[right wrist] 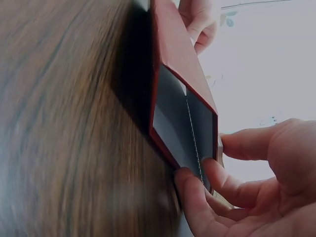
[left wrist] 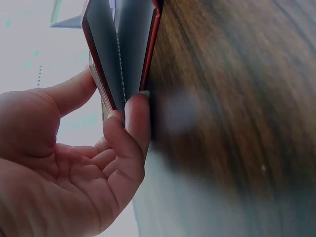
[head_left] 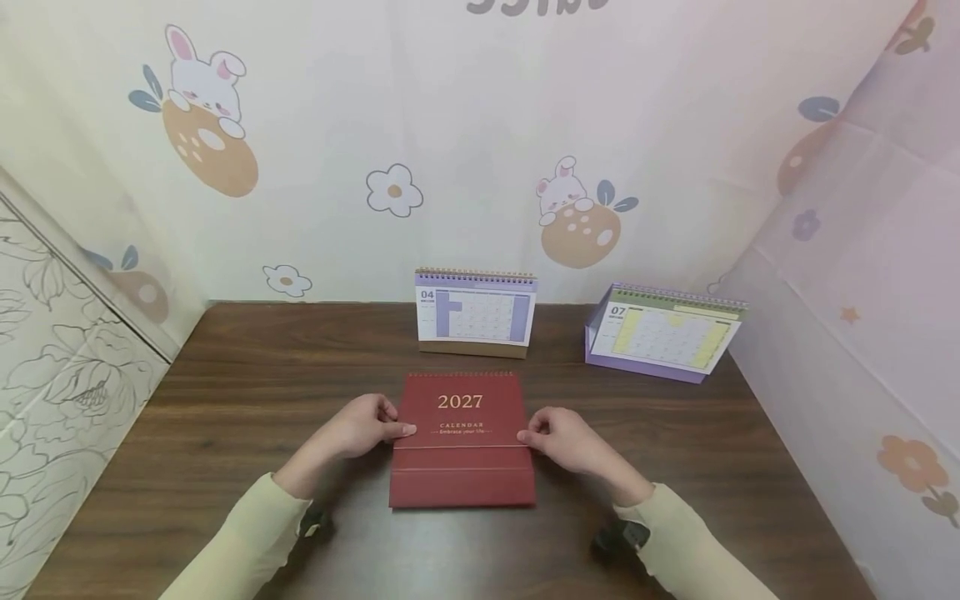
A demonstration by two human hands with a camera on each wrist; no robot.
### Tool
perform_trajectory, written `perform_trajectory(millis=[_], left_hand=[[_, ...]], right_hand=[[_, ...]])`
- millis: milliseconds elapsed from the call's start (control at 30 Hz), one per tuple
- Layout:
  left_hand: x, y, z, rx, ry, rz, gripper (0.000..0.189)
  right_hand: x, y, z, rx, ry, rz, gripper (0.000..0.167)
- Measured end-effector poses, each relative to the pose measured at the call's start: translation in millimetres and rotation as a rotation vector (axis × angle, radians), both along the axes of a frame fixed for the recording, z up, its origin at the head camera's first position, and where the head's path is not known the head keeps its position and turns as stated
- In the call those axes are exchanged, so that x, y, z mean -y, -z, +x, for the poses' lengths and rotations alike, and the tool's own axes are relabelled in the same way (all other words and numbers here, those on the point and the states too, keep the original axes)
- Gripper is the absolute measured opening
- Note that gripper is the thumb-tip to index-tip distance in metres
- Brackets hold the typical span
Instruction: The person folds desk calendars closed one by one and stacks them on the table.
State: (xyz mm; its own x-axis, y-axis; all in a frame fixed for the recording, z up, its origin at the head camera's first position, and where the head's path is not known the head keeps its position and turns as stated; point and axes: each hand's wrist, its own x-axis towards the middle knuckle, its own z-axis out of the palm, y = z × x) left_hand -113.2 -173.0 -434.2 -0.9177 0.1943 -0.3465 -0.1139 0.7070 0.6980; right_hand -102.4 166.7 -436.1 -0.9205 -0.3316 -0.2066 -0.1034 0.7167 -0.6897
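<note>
A red desk calendar (head_left: 461,458) marked 2027 in gold stands low at the middle of the table, its spiral edge away from me. My left hand (head_left: 367,427) pinches its left side, thumb on the front cover. On the opposite side my right hand (head_left: 562,435) grips the right edge, thumb also on the cover. In the left wrist view, the left fingers (left wrist: 136,113) reach into the gap of the folded calendar base (left wrist: 148,59). The right wrist view has the hollow base (right wrist: 170,108) seen end-on, with right fingertips (right wrist: 185,180) at its lower edge.
Behind the red calendar stands a purple-and-white desk calendar (head_left: 476,312) showing 04. Farther right, a yellow-and-green calendar (head_left: 663,332) showing 07 stands angled on a purple base. A patterned cloth (head_left: 480,125) hangs behind the wooden table (head_left: 247,375).
</note>
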Motion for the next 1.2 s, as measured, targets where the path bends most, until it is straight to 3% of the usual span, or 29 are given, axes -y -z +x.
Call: perform_trajectory(millis=[300,533,833,1200], left_hand=[[9.5,-0.3,1.9,0.009,-0.013,0.031,0.034],[26.8,-2.0,4.8,0.011,-0.064,0.056,0.036],[67.2,2.3,18.1,0.008,-0.132,0.091,0.041],[119.9,-1.0,30.6,0.0,-0.166,0.099,0.053]], right_hand=[[7.9,0.2,1.7,0.015,0.043,-0.109,0.019],[25.9,8.4,3.9,-0.027,-0.008,-0.135,0.019],[67.5,12.6,4.9,-0.06,-0.103,-0.125,0.021],[127.0,14.7,1.4,-0.047,-0.176,-0.135,0.019]])
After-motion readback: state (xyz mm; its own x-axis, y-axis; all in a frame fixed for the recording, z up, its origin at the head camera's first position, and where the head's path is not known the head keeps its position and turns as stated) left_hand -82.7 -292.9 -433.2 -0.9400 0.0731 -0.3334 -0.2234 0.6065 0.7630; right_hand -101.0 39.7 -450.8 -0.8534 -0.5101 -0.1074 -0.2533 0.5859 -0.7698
